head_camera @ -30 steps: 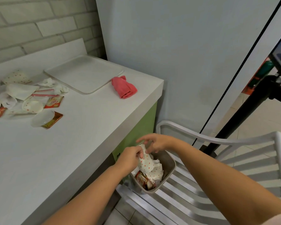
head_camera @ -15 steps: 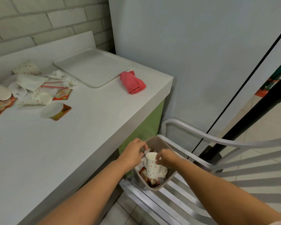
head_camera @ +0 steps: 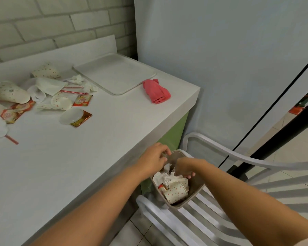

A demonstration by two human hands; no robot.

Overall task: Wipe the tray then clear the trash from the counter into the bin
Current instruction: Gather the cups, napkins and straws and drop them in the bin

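Left hand: my left hand (head_camera: 154, 158) hovers at the bin's 10 o'clock corner with its fingers curled at the rim. I cannot tell whether it grips the rim.
Right hand: my right hand (head_camera: 184, 167) is over the bin's mouth, fingers hanging loose onto the crumpled tissue (head_camera: 165, 178). I see nothing held in it.
Bin: the bin (head_camera: 196, 188) sits on the chair (head_camera: 220, 151) seat, just beside the counter (head_camera: 96, 148) edge and lower than its top. A dotted cup (head_camera: 176, 192) lies on its side inside.
Trash on counter: the trash pile (head_camera: 57, 96) of cups, napkins, straws and sachets lies at 10 o'clock from both hands, well apart from them.
Nearest piece: the white lid (head_camera: 71, 115) rests on a brown sachet (head_camera: 82, 119) at the pile's near edge.
Long axis: the pile runs roughly 8 to 2 o'clock, from the frame's left edge up to the tray's near corner. The straws in it lie about 9 to 3.
Nearer hand: the left, I judge. The right would have to cross over it.
Tray and cloth: the tray (head_camera: 114, 73) is at 11 o'clock with nothing on it, and the red cloth (head_camera: 156, 91) lies just beside it at 12 o'clock.
My read: the wiping looks done. The coming reach goes up and out to 10 o'clock, left hand leading.
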